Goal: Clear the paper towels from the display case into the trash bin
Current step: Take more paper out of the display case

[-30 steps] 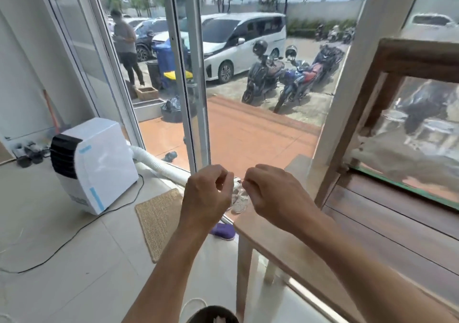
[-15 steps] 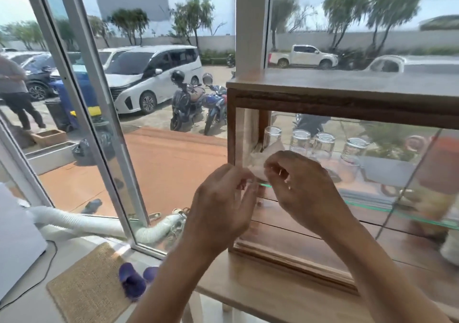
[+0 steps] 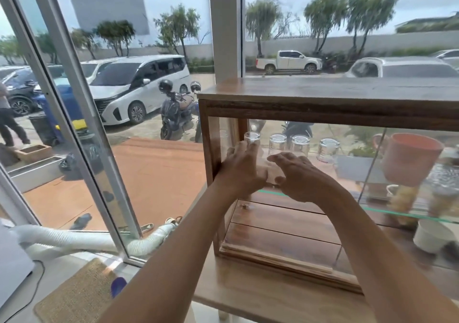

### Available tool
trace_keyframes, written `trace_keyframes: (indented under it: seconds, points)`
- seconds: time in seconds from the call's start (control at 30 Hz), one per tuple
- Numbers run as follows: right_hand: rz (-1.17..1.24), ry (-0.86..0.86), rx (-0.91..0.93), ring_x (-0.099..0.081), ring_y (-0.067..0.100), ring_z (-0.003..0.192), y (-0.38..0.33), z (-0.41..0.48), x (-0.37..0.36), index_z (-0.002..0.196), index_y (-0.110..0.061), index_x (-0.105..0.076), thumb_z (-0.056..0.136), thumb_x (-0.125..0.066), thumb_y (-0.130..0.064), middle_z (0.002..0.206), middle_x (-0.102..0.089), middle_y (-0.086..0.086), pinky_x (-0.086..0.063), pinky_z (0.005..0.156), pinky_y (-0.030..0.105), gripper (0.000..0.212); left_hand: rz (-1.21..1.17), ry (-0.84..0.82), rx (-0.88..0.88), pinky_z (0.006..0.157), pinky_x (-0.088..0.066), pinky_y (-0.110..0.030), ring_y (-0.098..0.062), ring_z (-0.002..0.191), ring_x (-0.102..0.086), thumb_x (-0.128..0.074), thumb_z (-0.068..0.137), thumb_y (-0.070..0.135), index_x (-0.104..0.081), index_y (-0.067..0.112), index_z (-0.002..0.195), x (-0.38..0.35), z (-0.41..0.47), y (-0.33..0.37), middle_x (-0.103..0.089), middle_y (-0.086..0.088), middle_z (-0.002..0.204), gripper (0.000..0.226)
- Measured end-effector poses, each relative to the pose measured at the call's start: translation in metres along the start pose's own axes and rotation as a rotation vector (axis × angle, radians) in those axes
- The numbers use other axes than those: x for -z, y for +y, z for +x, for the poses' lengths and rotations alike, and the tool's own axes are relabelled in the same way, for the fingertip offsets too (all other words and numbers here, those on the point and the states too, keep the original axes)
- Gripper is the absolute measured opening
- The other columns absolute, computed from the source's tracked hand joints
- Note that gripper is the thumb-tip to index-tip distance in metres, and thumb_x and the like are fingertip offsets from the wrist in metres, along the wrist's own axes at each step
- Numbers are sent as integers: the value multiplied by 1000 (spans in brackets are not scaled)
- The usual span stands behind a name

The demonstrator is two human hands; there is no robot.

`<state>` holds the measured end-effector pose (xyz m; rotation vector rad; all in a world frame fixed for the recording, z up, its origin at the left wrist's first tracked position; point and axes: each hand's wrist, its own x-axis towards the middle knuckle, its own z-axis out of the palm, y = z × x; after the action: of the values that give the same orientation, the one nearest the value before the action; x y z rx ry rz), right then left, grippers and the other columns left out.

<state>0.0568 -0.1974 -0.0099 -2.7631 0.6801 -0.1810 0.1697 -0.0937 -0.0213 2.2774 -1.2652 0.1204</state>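
The wooden display case (image 3: 323, 91) with glass walls stands on a wooden table right in front of me. My left hand (image 3: 239, 167) lies flat against its glass front near the left post, fingers stretched out. My right hand (image 3: 296, 177) is beside it, fingers also extended toward the glass, thumb low. Between the hands, behind the glass, a pale crumpled shape (image 3: 272, 172) shows that may be a paper towel; the hands mostly hide it. No trash bin is in view.
Several upturned drinking glasses (image 3: 300, 146) stand on the case's glass shelf. A pink mug (image 3: 409, 158) and a white cup (image 3: 432, 235) are at the right. A window frame (image 3: 74, 114), white hose (image 3: 74, 239) and woven mat (image 3: 74, 300) are to the left.
My view has swung right from the floor and window to the display case. Both hands, pinched together before, have spread their fingers and moved up against the glass front.
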Motion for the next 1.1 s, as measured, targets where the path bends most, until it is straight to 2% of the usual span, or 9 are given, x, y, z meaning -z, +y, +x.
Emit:
trace_keyframes:
  seconds: [0.07, 0.13, 0.23, 0.4, 0.5, 0.6, 0.8, 0.97, 1.1]
  points:
    - [-20, -37, 12, -35, 27, 137, 2, 1, 0, 144, -32, -37, 97, -49, -24, 154, -38, -4, -38, 107, 45, 50, 4, -101, 55, 100, -41, -49, -33, 131, -36, -56, 81, 36, -28, 23, 143, -3, 4, -1, -45, -12, 138, 70]
    - [-35, 18, 25, -44, 26, 129, 4, -1, 0, 135, -31, -49, 96, -50, -23, 142, -51, -2, -43, 99, 43, 40, -19, -145, 56, 85, -48, -42, -32, 115, -50, -54, 79, 33, -42, 22, 132, -6, 5, -2, -58, -9, 114, 55]
    - [-15, 148, 39, -54, 25, 114, 10, -4, -2, 112, -27, -65, 92, -54, -20, 118, -63, -1, -46, 86, 37, 24, -40, -49, 22, 60, -38, -28, -31, 88, -61, -53, 77, 17, -60, 10, 79, -6, 0, -1, -58, -5, 76, 10]
    - [61, 224, 41, -58, 27, 81, 10, -10, -6, 92, -24, -69, 87, -56, -13, 96, -68, 8, -38, 63, 30, 18, -74, 78, -23, 64, -42, -29, -23, 84, -62, -53, 82, 7, -72, 9, 93, 4, -22, 9, -70, -10, 89, 22]
    - [109, 251, 71, -56, 24, 76, 5, -17, -5, 88, -22, -69, 86, -56, -10, 87, -66, 4, -34, 54, 27, 18, -117, 142, -40, 60, -47, -25, -16, 73, -63, -54, 83, 6, -73, 11, 90, 12, -39, 12, -71, -4, 82, 21]
    - [162, 276, 122, -55, 21, 78, -7, -26, -3, 88, -20, -69, 88, -57, -12, 82, -62, -3, -36, 62, 27, 15, -144, 211, -46, 54, -36, -8, -1, 61, -54, -56, 83, 6, -72, 13, 87, 22, -59, 9, -63, 9, 72, 18]
    - [264, 238, 247, -58, 15, 84, -44, -41, -15, 90, -25, -68, 90, -60, -15, 89, -65, -8, -42, 69, 28, 13, -216, 360, -26, 60, -36, -6, 6, 65, -54, -65, 81, 9, -71, 19, 85, 37, -104, -16, -58, 18, 68, 13]
    - [302, 208, 392, -55, 14, 82, -83, -46, -36, 90, -18, -69, 89, -61, -12, 86, -64, -6, -38, 70, 28, 10, -114, 431, 33, 57, -35, -12, -1, 62, -52, -65, 82, 7, -69, 20, 82, 48, -139, -46, -65, 7, 69, 13]
    - [312, 184, 468, -62, 18, 83, -119, -42, -60, 93, -17, -71, 88, -66, -14, 90, -71, -1, -51, 72, 35, 8, -87, 467, 169, 56, -35, -9, -6, 58, -50, -66, 81, 7, -72, 16, 79, 56, -165, -77, -67, 2, 68, 10]
